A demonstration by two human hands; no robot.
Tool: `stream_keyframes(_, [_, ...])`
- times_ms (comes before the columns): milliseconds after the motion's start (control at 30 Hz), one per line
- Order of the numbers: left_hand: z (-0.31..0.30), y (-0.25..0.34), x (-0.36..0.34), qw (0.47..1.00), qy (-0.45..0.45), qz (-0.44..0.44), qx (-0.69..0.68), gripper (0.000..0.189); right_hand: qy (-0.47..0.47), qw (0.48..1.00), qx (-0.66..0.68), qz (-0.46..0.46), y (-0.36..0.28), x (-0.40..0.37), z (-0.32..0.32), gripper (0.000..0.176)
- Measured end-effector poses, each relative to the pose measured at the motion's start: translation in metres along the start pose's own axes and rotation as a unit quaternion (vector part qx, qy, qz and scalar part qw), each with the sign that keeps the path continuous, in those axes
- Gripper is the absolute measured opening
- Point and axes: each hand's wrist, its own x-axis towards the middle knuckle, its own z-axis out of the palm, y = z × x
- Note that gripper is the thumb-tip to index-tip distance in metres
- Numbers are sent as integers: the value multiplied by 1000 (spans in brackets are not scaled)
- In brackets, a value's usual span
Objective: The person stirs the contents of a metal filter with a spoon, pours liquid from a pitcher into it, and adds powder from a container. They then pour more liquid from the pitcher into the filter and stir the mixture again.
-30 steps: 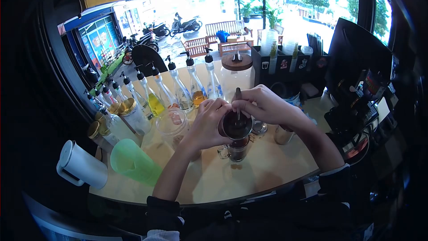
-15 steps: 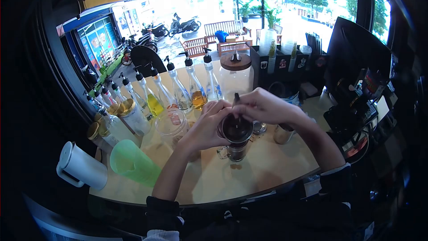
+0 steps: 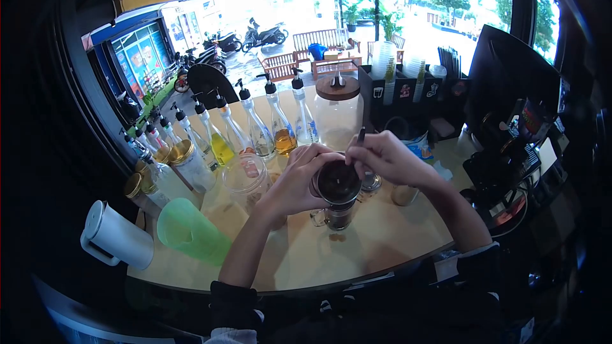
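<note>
My left hand (image 3: 298, 181) is closed around the side of a round cup (image 3: 339, 202) with dark brown contents (image 3: 338, 183). Between the fingertips of my right hand (image 3: 386, 158) is a thin dark stick (image 3: 361, 137), held upright at the cup's right rim; its lower end is hidden by the fingers. Directly under the cup stands a glass mug (image 3: 338, 219) with a handle on its left, also dark inside. Left of my left hand is a clear open jar (image 3: 245, 178), and a small metal-rimmed jar (image 3: 370, 183) sits right of the cup.
Pump bottles (image 3: 280, 121) line the counter's far side, near a large wooden-lidded glass jar (image 3: 338, 114). A green pitcher (image 3: 191, 232) and a white jug (image 3: 121, 236) stand at the left. Cup stacks (image 3: 384, 64) fill a black holder. Another jar (image 3: 404, 195) is beneath my right wrist.
My right hand has moved right with the dark stick, from over the cup's middle to its right rim, uncovering more of the contents. My left hand has stayed around the cup.
</note>
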Motion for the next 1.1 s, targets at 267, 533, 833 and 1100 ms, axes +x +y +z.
stream_keyframes(267, [4, -2, 1, 1000, -1, 0, -4, 78, 1, 999, -11, -47, 3, -4, 5, 22])
stream_keyframes(533, [10, -3, -3, 999, 34, -7, -16, 77, 4, 994, -64, -83, 0, -2, 7, 23])
stream_keyframes(833, [11, 4, -8, 997, 80, -18, 1, 75, 76, 990, -70, -92, -5, -5, 18, 17])
stream_keyframes(1100, [24, -2, -11, 990, 128, -55, -6, 75, 94, 987, -76, -104, -5, -8, 27, 11])
